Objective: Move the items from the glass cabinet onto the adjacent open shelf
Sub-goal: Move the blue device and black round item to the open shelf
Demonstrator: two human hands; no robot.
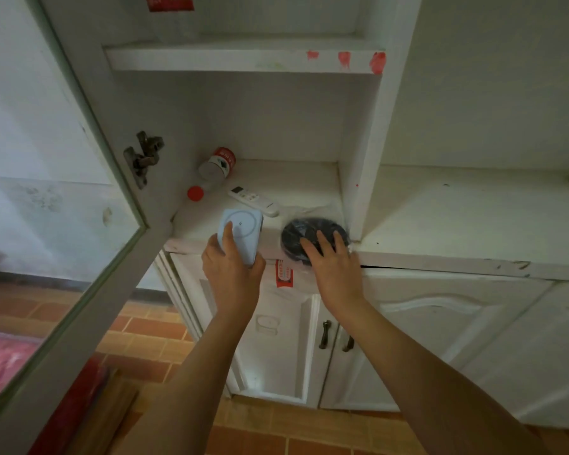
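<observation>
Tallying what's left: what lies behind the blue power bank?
Behind the power bank lie a white remote and a toppled clear bottle. The left hand covers the bank's near end.

White lower cupboard doors with raised arched panels stand shut at centre and right, a pair of dark handles side by side where two doors meet. A red sticker marks the left door's top edge. Orange-brown floor tiles spread left, with a wooden board at near left.
</observation>
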